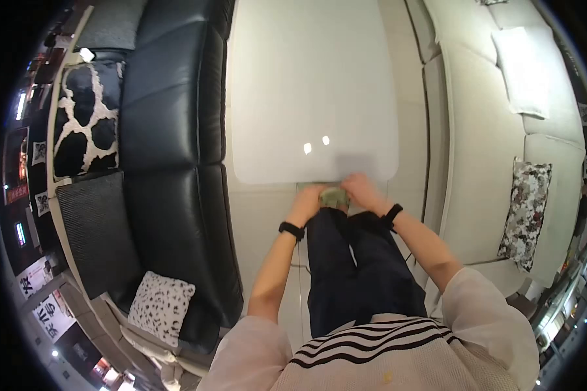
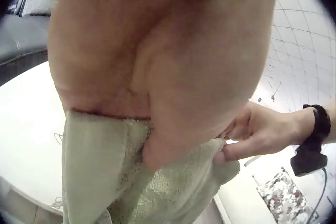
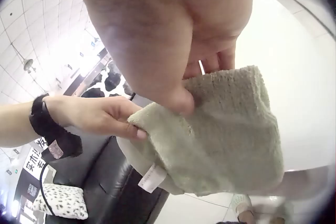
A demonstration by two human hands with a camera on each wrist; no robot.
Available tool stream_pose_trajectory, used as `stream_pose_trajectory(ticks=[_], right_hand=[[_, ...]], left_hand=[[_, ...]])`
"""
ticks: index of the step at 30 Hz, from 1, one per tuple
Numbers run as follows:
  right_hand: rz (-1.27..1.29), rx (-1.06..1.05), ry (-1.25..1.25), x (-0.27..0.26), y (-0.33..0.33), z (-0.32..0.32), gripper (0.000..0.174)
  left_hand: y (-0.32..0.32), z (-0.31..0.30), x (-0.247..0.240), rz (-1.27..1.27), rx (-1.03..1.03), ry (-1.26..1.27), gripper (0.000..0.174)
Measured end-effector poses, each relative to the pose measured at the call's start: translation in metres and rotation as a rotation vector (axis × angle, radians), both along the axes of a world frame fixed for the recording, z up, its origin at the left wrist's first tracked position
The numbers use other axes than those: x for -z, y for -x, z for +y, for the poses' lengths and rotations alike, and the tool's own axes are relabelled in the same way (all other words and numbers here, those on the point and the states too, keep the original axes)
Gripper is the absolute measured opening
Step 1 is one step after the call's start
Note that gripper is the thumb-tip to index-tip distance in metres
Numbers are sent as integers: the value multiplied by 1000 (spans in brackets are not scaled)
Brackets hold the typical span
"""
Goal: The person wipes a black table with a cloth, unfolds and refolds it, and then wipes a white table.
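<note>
A pale green towel (image 1: 334,197), folded over and soft-piled, hangs between my two hands at the near edge of the white table (image 1: 313,85). My left hand (image 1: 308,202) pinches its left side, the thumb lying over the fabric in the left wrist view. On the other side my right hand (image 1: 364,191) grips its edge between thumb and fingers. A small white label (image 3: 153,177) sticks out from the bottom of the towel (image 3: 226,134) in the right wrist view. Some fingers of each hand are hidden behind the cloth.
A black leather sofa (image 1: 169,124) runs along the left, with a spotted cushion (image 1: 162,306) at its near end. Along the right stands a cream sofa (image 1: 479,137) carrying a white pillow (image 1: 525,72) and a patterned cushion (image 1: 527,212).
</note>
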State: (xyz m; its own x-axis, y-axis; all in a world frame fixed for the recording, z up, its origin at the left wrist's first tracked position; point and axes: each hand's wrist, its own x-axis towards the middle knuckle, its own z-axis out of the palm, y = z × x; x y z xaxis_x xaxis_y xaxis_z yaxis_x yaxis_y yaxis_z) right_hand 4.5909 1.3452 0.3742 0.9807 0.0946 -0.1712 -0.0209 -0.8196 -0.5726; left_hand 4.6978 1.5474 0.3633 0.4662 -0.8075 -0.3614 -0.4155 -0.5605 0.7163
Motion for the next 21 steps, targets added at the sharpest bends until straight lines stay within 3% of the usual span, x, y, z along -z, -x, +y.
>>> stream_pose_trajectory(ticks=[4, 9, 12, 14, 21], right_hand=[[-247, 167, -19, 26, -32, 15, 25], [-113, 179, 118, 105, -21, 42, 41], [13, 148, 168, 146, -15, 49, 50], [60, 158, 178, 165, -16, 53, 56], [179, 136, 232, 199, -57, 39, 80]], left_hand=[[-30, -4, 37, -263, -134, 163, 40], [-6, 13, 113, -344, -153, -48, 56], [5, 19, 148, -177, -229, -143, 64], [5, 20, 166, -196, -263, -148, 73], [-18, -5, 182, -307, -195, -240, 89]])
